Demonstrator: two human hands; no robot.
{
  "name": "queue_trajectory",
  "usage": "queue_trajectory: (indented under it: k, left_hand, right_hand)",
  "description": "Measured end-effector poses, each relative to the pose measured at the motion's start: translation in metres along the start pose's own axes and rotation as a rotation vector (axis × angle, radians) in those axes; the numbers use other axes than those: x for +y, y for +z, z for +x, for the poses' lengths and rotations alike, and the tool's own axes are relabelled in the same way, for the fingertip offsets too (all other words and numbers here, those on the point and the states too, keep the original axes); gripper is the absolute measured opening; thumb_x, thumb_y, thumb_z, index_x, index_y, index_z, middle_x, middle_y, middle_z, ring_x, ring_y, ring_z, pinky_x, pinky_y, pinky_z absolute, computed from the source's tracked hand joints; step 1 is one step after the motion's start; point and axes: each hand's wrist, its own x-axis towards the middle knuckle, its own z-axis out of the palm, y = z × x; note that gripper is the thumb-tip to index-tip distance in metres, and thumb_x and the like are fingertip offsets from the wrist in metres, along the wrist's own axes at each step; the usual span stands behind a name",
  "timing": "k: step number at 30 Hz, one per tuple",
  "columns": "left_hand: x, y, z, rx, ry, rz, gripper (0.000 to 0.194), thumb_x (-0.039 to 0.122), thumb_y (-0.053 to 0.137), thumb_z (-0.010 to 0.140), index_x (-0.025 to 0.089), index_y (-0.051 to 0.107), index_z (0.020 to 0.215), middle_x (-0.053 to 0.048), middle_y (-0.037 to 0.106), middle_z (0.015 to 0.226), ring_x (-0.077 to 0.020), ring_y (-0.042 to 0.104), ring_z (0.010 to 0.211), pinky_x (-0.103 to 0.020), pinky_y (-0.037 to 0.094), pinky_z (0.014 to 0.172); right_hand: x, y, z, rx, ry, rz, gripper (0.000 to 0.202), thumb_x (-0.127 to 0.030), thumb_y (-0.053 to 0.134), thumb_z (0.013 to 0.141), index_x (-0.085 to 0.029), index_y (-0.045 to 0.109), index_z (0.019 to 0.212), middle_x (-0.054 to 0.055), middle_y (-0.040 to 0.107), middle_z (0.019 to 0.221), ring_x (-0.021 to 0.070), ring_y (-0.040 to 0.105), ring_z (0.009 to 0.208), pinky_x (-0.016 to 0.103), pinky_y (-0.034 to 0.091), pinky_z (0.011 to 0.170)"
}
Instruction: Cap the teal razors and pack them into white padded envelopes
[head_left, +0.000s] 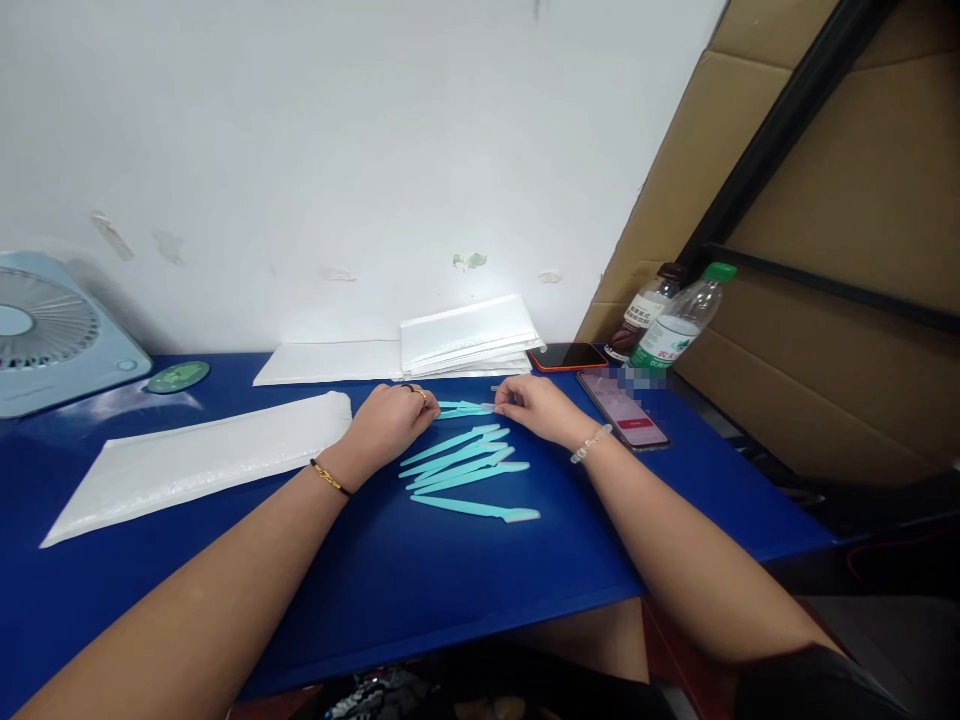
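Turquoise eyebrow razors (463,408), at least two of them close together, stretch between my hands just above or on the blue table. My left hand (394,420) is closed, pinching their handle ends. At the blade end, the thumb and fingers of my right hand (532,405) are pinched together; exactly what lies between those fingertips is partly hidden. Nearer to me, several more eyebrow razors (457,468) lie fanned out and overlapping, blades to the right. One separate razor (465,507) lies closest to me, apart from that group.
A white padded envelope (202,475) lies left of my hands. More envelopes (469,335) are stacked against the wall. Two phones (570,357) (626,410) and two bottles (641,315) (679,325) stand or lie at right. A fan (64,335) and green disc (178,377) are at left.
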Motion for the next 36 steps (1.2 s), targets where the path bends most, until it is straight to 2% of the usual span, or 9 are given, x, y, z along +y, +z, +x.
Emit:
queue_trajectory:
  k: [8, 14, 16, 20, 23, 26, 29, 33, 36]
  left_hand:
    - [0.006, -0.001, 0.000, 0.015, 0.078, -0.044, 0.029, 0.026, 0.041, 0.090, 0.018, 0.066, 0.078, -0.003, 0.070, 0.080, -0.0161, 0.060, 0.071, -0.028, 0.037, 0.065]
    - [0.019, -0.004, -0.002, -0.072, 0.141, -0.162, 0.029, 0.031, 0.043, 0.090, 0.020, 0.066, 0.076, -0.001, 0.070, 0.081, -0.0145, 0.061, 0.071, -0.026, 0.039, 0.065]
    - [0.017, -0.005, -0.002, -0.061, 0.095, -0.159, 0.027, 0.035, 0.045, 0.089, 0.021, 0.067, 0.084, -0.001, 0.070, 0.086, -0.0160, 0.061, 0.076, -0.027, 0.040, 0.067]
    - [0.005, 0.000, -0.002, 0.020, -0.083, -0.030, 0.026, 0.037, 0.051, 0.085, 0.020, 0.066, 0.098, -0.006, 0.067, 0.101, -0.0231, 0.061, 0.092, -0.032, 0.042, 0.075]
    - [-0.004, 0.005, -0.002, -0.001, -0.143, -0.013, 0.024, 0.036, 0.053, 0.083, 0.021, 0.066, 0.096, -0.006, 0.066, 0.100, -0.0243, 0.060, 0.092, -0.033, 0.043, 0.074]
    - [-0.006, 0.009, -0.001, -0.047, -0.157, -0.070, 0.018, 0.033, 0.052, 0.083, 0.021, 0.065, 0.086, -0.004, 0.066, 0.090, -0.0213, 0.061, 0.084, -0.030, 0.042, 0.068]
    - [-0.006, 0.010, 0.000, -0.074, -0.191, -0.126, 0.016, 0.032, 0.052, 0.081, 0.021, 0.062, 0.077, -0.003, 0.066, 0.083, -0.0187, 0.060, 0.074, -0.028, 0.040, 0.063]
    - [-0.005, 0.010, 0.000, -0.093, -0.210, -0.170, 0.017, 0.034, 0.051, 0.082, 0.021, 0.059, 0.075, -0.001, 0.065, 0.075, -0.0171, 0.058, 0.066, -0.027, 0.039, 0.059]
    - [-0.006, 0.008, -0.001, -0.092, -0.223, -0.241, 0.019, 0.037, 0.050, 0.082, 0.021, 0.059, 0.079, -0.001, 0.064, 0.071, -0.0166, 0.058, 0.064, -0.026, 0.038, 0.055]
  right_hand:
    - [-0.015, 0.006, 0.001, -0.020, -0.062, 0.029, 0.003, -0.018, 0.062, 0.079, -0.017, 0.064, 0.078, -0.001, 0.063, 0.074, 0.0091, 0.051, 0.063, 0.021, 0.034, 0.063]
    - [-0.016, -0.009, -0.007, -0.211, -0.041, 0.133, 0.006, -0.020, 0.063, 0.077, -0.016, 0.067, 0.079, 0.000, 0.066, 0.075, 0.0108, 0.056, 0.065, 0.020, 0.038, 0.060]
    - [-0.006, -0.018, -0.007, -0.150, -0.005, 0.125, 0.009, -0.021, 0.062, 0.077, -0.017, 0.068, 0.082, 0.001, 0.068, 0.079, 0.0121, 0.057, 0.068, 0.021, 0.040, 0.062]
    - [0.021, -0.028, -0.007, 0.114, 0.141, -0.040, 0.013, -0.018, 0.057, 0.078, -0.017, 0.069, 0.083, 0.003, 0.069, 0.084, 0.0139, 0.058, 0.072, 0.024, 0.041, 0.067]
    - [0.036, -0.021, -0.004, 0.093, 0.227, -0.071, 0.011, -0.024, 0.061, 0.077, -0.018, 0.069, 0.080, 0.003, 0.069, 0.082, 0.0146, 0.059, 0.073, 0.023, 0.041, 0.066]
    - [0.041, -0.007, 0.004, 0.100, 0.302, -0.081, 0.019, -0.035, 0.064, 0.076, -0.017, 0.068, 0.078, 0.004, 0.068, 0.078, 0.0149, 0.059, 0.070, 0.023, 0.042, 0.063]
    - [0.040, 0.002, 0.011, 0.072, 0.337, -0.058, 0.012, -0.028, 0.067, 0.073, -0.016, 0.066, 0.074, 0.003, 0.067, 0.073, 0.0129, 0.058, 0.066, 0.022, 0.041, 0.061]
    - [0.037, 0.000, 0.010, -0.008, 0.331, -0.047, 0.005, -0.017, 0.065, 0.072, -0.016, 0.063, 0.068, 0.001, 0.065, 0.069, 0.0113, 0.057, 0.063, 0.021, 0.040, 0.058]
    - [0.036, -0.003, 0.005, 0.044, 0.314, 0.028, 0.004, -0.014, 0.065, 0.071, -0.015, 0.061, 0.070, 0.001, 0.063, 0.067, 0.0108, 0.056, 0.062, 0.021, 0.041, 0.058]
